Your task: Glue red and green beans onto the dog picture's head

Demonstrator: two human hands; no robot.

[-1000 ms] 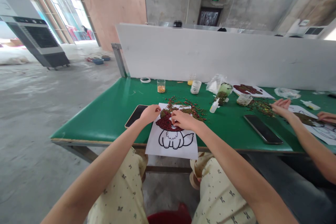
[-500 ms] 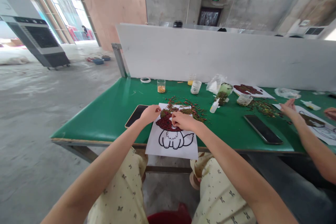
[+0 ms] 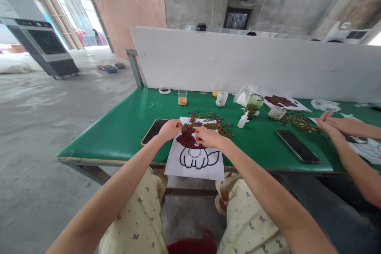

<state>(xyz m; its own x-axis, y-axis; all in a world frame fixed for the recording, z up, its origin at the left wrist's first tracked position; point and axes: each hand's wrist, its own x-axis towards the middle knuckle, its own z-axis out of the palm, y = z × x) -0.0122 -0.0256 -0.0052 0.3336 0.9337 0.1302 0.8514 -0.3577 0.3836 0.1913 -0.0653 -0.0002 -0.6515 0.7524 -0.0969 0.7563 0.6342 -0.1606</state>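
Note:
A white paper (image 3: pixel 175 162) with a black-outlined fox-like drawing overhangs the table's front edge. Dark red beans (image 3: pixel 187 139) cover much of its head, with green ones in an ear; the body is bare outline. My left hand (image 3: pixel 170 129) is at the paper's upper left edge, fingers bent and tips together by the ear; anything in them is too small to see. Over the right side of the head, my right hand (image 3: pixel 206 136) is closed in a pinch, its contents hidden. Loose red and green beans (image 3: pixel 222 125) lie on and behind the sheet's top.
On the green table (image 3: pixel 113 127) lie a phone (image 3: pixel 153 130) beside my left hand and another phone (image 3: pixel 297 147) at right. A glue bottle (image 3: pixel 243 120), a tipped jar (image 3: pixel 253 106) and several cups stand behind. A co-worker's hands (image 3: pixel 339 124) are at far right.
My hands and the paper stay almost the same. At far right, the co-worker's one hand has come in from the right to meet the other.

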